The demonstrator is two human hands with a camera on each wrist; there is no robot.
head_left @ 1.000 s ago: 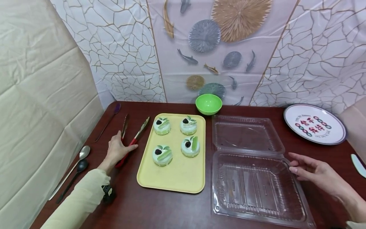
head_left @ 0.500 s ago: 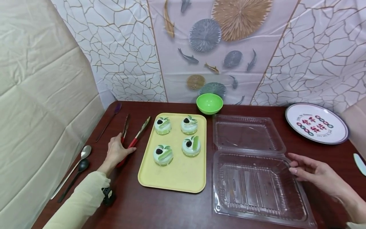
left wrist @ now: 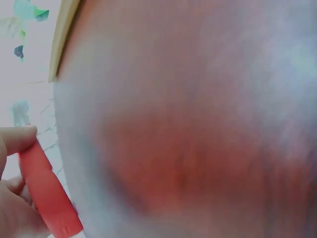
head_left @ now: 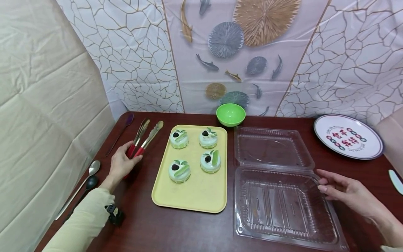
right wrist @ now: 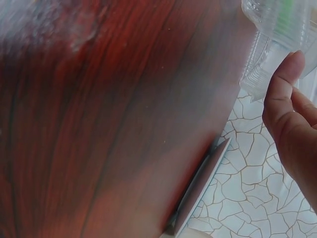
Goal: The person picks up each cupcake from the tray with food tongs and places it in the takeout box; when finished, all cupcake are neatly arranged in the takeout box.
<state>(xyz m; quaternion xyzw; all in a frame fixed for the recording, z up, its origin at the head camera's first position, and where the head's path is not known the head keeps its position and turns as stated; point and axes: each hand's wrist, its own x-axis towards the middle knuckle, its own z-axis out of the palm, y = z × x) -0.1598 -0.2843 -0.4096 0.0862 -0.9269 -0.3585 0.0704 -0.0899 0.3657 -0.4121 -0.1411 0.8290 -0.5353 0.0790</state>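
The clear container (head_left: 283, 210) lies hinged open on your right, just beside the yellow tray (head_left: 192, 197). The red-handled tongs (left wrist: 48, 192), left of the tray, have shifted and their 2 tips have drawn closer together; they look lifted and under your control. Your left hand (head_left: 122, 161) grips them. Your right hand (head_left: 347, 189) stays relaxed at the container's edge, contact unclear. All 4 cakes (head_left: 179, 172) sit on the tray.

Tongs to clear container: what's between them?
The yellow tray, carrying four cakes, lies between the tongs and the clear container; the head view shows it.
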